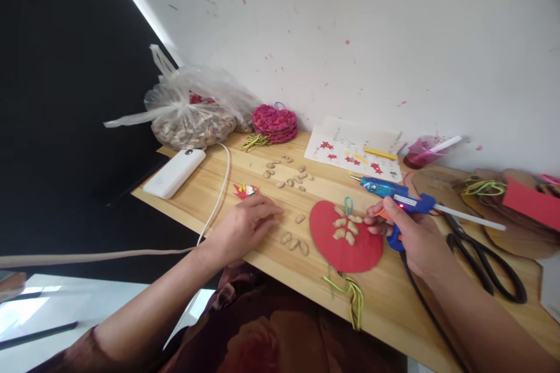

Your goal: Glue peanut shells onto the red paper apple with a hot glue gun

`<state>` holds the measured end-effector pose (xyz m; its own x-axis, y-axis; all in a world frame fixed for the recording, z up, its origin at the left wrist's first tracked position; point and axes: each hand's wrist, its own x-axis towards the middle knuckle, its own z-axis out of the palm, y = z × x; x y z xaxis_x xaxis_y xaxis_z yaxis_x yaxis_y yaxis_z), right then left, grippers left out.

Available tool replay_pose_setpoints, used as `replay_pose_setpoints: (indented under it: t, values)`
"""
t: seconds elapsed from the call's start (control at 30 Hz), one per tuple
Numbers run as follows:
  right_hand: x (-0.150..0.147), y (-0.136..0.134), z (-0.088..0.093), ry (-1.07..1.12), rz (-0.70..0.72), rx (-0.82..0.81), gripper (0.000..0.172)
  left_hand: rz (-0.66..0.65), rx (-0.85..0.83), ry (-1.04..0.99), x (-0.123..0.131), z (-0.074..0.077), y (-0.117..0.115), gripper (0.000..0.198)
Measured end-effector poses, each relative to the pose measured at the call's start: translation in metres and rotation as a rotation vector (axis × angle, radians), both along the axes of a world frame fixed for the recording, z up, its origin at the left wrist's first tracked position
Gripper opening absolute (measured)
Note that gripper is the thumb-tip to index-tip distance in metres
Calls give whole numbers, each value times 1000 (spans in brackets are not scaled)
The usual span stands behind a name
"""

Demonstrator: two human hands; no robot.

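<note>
A blue hot glue gun (396, 198) is held in my right hand (405, 224), its metal nozzle pointing left and a white glue stick out of its back. Under and left of the nozzle lies a red heart-shaped piece (324, 233) with several peanuts (339, 233) on it. It has a blue loop (349, 206) at the top and a yellow-green tassel (356, 300) below. My left hand (247, 224) hovers over the table, fingers loosely bent and apart, with nothing seen in them. Loose peanuts (295, 245) lie just right of it.
Behind are a plastic bag of peanuts (192, 125), stacked pink pieces (275, 122), a paper sheet (319, 143) and a cup of pink liquid (420, 154). A white power bank (172, 175) with a cable sits left. Black scissors (485, 262) and cardboard pieces (511, 239) lie right.
</note>
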<state>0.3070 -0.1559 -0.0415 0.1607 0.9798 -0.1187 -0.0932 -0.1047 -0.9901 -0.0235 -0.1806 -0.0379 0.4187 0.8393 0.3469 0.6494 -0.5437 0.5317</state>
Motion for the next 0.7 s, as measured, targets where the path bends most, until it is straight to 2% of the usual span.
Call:
replay_pose_setpoints:
  t: [0.27,0.43,0.53,0.7]
  values:
    - [3,-1,-2,-9,17,3,40,58,32,12,-1,5,2,21]
    - [3,0,-1,-29,9,2,40,93,35,-62,-4,0,8,21]
    - [1,0,1,-29,12,-4,40,127,39,-78,-7,-1,14,27]
    - [0,-1,3,-8,3,-8,43,193,14,-76,-11,7,27,33]
